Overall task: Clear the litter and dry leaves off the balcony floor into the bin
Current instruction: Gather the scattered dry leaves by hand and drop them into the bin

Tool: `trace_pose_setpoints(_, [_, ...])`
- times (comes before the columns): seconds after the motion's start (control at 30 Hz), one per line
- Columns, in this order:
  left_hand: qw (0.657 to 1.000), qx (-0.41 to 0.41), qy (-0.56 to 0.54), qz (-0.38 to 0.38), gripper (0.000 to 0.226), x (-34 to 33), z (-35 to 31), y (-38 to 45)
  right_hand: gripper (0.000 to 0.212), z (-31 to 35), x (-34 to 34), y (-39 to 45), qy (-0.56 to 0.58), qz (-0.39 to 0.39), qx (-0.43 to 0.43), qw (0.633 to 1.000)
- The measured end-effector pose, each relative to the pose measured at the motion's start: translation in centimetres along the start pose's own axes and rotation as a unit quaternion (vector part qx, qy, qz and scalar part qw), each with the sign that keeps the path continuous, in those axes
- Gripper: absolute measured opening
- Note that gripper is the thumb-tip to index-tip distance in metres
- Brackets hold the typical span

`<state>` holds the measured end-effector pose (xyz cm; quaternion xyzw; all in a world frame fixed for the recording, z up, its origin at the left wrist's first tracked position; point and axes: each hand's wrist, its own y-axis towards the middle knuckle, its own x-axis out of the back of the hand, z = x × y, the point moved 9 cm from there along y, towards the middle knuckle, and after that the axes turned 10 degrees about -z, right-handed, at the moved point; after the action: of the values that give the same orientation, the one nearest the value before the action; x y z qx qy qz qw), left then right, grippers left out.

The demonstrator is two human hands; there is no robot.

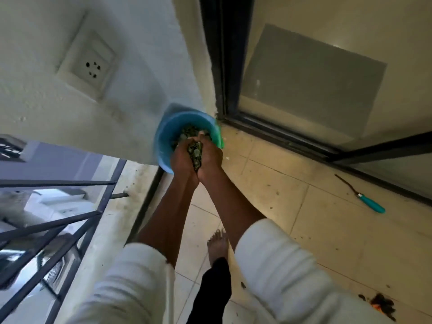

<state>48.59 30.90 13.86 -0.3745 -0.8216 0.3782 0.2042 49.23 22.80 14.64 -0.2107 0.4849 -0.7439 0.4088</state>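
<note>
Balcony floor (315, 218) is pale tile, bounded by a dark sliding-door track (292, 139) on the right and a metal railing (70, 220) on the left, white wall (117, 101) with a socket plate (87, 66) ahead. Bin (163, 139) is a blue bucket tucked into the corner where the wall meets the door frame, likely parked there so it stays out of the walking path and can't tip. It already has a layer of leaves inside; how full it is can't be judged from this angle. Both arms reach forward, white sleeves pushed up, with the left hand (181, 157) and right hand (210, 157) pressed together heel to heel over the near rim of the bin. The hands form a closed cup around a clump of dry leaves (196, 155), fingers curled in on either side. Two-handed cupping makes sense: loose, light scraps would spill from one hand, and holding them directly above the opening means anything that drops lands inside. Judgement: this is the dump step, load not yet released. Task is not finished: a dark pile of leaf debris (383, 305) sits on the tiles at lower right, well apart from the bin, plus scattered specks across the tiles. A teal-handled tool (364, 199) lies on the floor near the door track, untouched. A bare foot (217, 244) stands on the tiles between the arms.
</note>
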Motion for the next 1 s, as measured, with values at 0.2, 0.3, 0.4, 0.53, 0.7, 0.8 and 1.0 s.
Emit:
trace_pose_setpoints(0.2, [0.992,0.04,-0.103,0.058,0.074,1.8,-2.7,3.8,0.088,-1.8,-2.8,7.2,0.006,0.024,-0.061,0.998])
trace_pose_setpoints(0.3, [0.986,0.112,-0.125,-0.01,0.074,2.8,-2.2,4.8,0.069,0.6,-2.8,3.2,0.032,0.079,-0.106,0.991])
trace_pose_setpoints(0.4, [0.983,0.103,-0.152,-0.018,0.077,2.9,-2.2,2.4,0.082,0.9,-1.3,2.5,0.074,0.102,-0.128,0.984])
trace_pose_setpoints(0.53, [0.979,0.103,-0.176,0.013,0.075,1.7,-2.0,-2.7,0.07,3.0,2.2,-1.7,0.113,0.101,-0.118,0.981])
trace_pose_setpoints(0.7, [0.988,0.072,-0.118,0.075,0.066,-2.4,-2.0,-14.4,0.058,7.0,10.8,-9.8,0.19,0.108,-0.092,0.971])
trace_pose_setpoints(0.8, [0.988,0.062,-0.064,0.129,0.058,-5.1,0.6,-24.4,0.053,9.2,18.6,-15.9,0.249,0.098,-0.071,0.961])
trace_pose_setpoints(1.0, [0.967,0.102,0.017,0.232,0.056,-10.6,11.4,-47.1,0.045,12.7,40.6,-28.9,0.37,0.033,-0.003,0.928])
